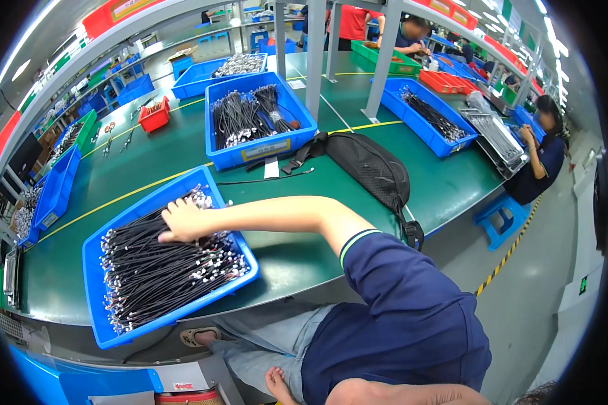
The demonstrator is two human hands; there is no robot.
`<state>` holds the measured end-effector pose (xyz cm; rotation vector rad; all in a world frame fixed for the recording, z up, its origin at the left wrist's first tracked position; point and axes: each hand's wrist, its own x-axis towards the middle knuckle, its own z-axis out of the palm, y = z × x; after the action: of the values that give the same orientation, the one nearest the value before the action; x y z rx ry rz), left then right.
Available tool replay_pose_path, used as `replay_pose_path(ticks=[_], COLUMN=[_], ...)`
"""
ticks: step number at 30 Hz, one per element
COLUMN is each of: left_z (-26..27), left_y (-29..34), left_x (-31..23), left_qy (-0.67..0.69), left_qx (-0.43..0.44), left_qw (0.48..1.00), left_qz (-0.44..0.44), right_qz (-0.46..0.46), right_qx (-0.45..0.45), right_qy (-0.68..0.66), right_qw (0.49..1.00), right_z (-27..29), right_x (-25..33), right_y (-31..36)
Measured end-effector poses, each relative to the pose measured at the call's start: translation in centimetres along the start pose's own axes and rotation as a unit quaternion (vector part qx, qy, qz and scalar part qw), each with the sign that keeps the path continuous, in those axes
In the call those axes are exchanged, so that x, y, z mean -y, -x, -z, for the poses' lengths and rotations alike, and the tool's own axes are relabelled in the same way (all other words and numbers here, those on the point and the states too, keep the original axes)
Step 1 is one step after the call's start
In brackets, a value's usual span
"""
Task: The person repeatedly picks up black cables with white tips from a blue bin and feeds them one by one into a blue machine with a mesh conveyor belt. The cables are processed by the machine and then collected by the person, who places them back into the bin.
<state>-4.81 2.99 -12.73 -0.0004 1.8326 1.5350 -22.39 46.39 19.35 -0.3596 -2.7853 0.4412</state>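
A blue bin point(240, 283) at the near left of the bench holds a thick layer of short black cables point(162, 277) with white connectors at their ends. My right arm stretches across the bench, and my right hand point(186, 221) lies palm down on the cables near the bin's far side. Its thumb and fingers are spread, and nothing shows gripped in them. Low in the view, my left hand point(275, 383) rests by my thigh, fingers loosely apart with nothing visible in them. A single black cable point(270, 179) lies on the green bench behind the bin.
A second blue bin point(297, 138) with bundled black cables stands behind. A black waist bag point(368, 165) lies right of it. Metal uprights point(315, 61) rise from the bench point(290, 250). A small red bin point(154, 116) sits farther left. A co-worker point(544, 152) sits at the right.
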Motion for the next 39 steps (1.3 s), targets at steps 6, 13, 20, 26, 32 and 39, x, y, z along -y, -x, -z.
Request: replay_pose_path(ticks=[6, 13, 20, 26, 32, 39], left_z=[2.8, 2.6, 0.1, -2.8, -3.1, -3.7], left_y=[-3.8, -2.6, -0.1, 3.2, 3.8, 6.0], left_x=[4.7, 2.2, -1.3, -4.5, -3.9, -5.5], left_qy=[-0.056, -0.064, -0.059, -0.001, -0.035, -0.034], left_qx=[0.045, 0.023, 0.025, -0.015, -0.054, -0.082], left_qw=[0.997, 0.997, 0.998, 1.000, 0.996, 0.994], left_qz=[0.030, 0.041, 0.013, -0.020, -0.064, -0.061], right_qz=[0.092, 0.165, 0.005, -0.005, 0.010, -0.107], right_qx=[0.020, 0.108, -0.067, -0.042, -0.076, -0.167], right_qy=[0.112, 0.195, 0.069, -0.064, -0.097, -0.220], right_qw=[0.989, 0.961, 0.995, 0.997, 0.992, 0.955], right_z=[0.1, 3.9, -1.9, 1.8, 1.4, 4.7], right_x=[3.4, 10.6, 12.6, 9.2, 9.9, 11.4], right_y=[4.5, 5.0, 8.3, 10.4, 9.0, 10.6])
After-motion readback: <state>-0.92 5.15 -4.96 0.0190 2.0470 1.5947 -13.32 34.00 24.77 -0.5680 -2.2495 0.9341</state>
